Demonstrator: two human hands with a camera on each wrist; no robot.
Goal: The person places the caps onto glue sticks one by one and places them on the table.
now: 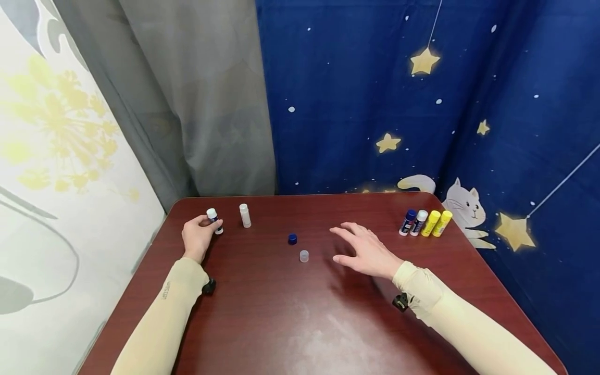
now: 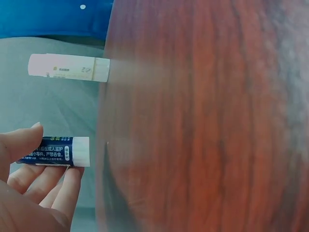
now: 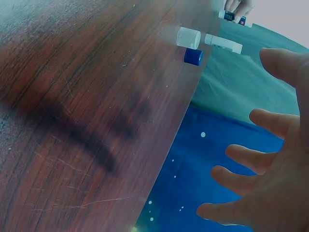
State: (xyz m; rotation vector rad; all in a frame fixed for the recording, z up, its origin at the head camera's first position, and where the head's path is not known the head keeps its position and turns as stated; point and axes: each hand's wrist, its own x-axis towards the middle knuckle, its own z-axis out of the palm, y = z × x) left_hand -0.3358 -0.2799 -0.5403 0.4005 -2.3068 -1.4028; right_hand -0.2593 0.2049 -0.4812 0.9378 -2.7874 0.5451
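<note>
At the table's left, my left hand (image 1: 198, 237) pinches a glue stick with a dark blue label (image 2: 53, 151) between thumb and fingers. Its top is white and bears no cap; whether its base touches the table I cannot tell. Just right of it a white glue stick (image 1: 245, 215) stands upright, also uncapped. A blue cap (image 1: 292, 239) and a translucent cap (image 1: 304, 256) lie near the table's middle. My right hand (image 1: 367, 250) hovers to the right of both caps, fingers spread, holding nothing; in the right wrist view its fingers (image 3: 241, 179) are apart.
Several capped glue sticks stand in a row at the back right: a blue-capped one (image 1: 407, 223), a white-capped one (image 1: 419, 223) and two yellow ones (image 1: 436, 224). The dark red wooden table (image 1: 281, 312) ends at grey (image 1: 225, 130) and blue curtains (image 1: 347, 104).
</note>
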